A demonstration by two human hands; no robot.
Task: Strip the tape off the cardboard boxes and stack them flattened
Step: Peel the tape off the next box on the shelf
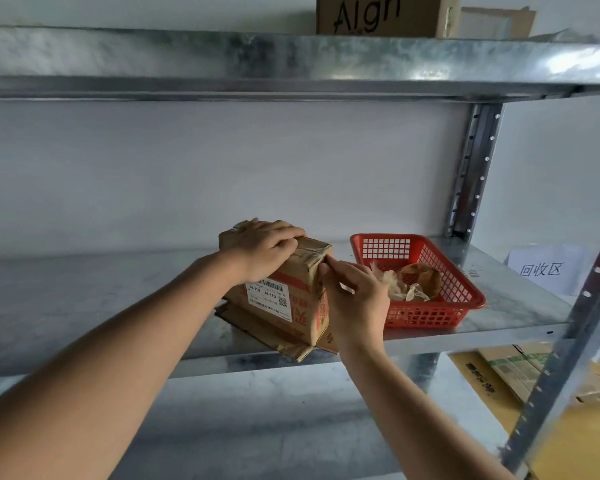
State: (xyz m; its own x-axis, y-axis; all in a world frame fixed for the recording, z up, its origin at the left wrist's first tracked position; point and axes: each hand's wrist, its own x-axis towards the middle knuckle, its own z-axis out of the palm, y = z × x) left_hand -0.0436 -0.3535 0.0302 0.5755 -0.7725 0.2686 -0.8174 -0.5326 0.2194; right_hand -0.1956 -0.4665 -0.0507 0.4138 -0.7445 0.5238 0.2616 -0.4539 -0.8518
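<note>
a: peeling stage, i'd say. the box (284,289) stands on flattened cardboard (257,327) at the front of the middle shelf (101,299), with tape (310,249) across its top.

b: and the hands?

a: the left hand (267,249) lies over the top, fingers curled down over the top's far edge, holding the box steady. the right hand (355,299) is at the near top corner, fingertips drawn together at the tape's end. whether they've got a tab pinched or are only picking at it, i can't tell.

b: so what does the next move call for?

a: my guess: lift a loose end, then pull low along the seam while the left hand keeps the box from sliding. the tape looks clear and glossy, crinkled at the corner, so it may tear in strips.

b: and the box itself?

a: brown corrugated board, worn and dented at the edges, a white label with a barcode on the near face, red print beside it. still a full block, not yet flattened.

b: around it?

a: just right sits a red basket (465,292), plastic mesh, with crumpled clear scraps and something brown inside. the shelving is dull galvanised metal. a paper sign (541,270) is further right, and a box marked in black pen (378,15) sits on the shelf above.
</note>
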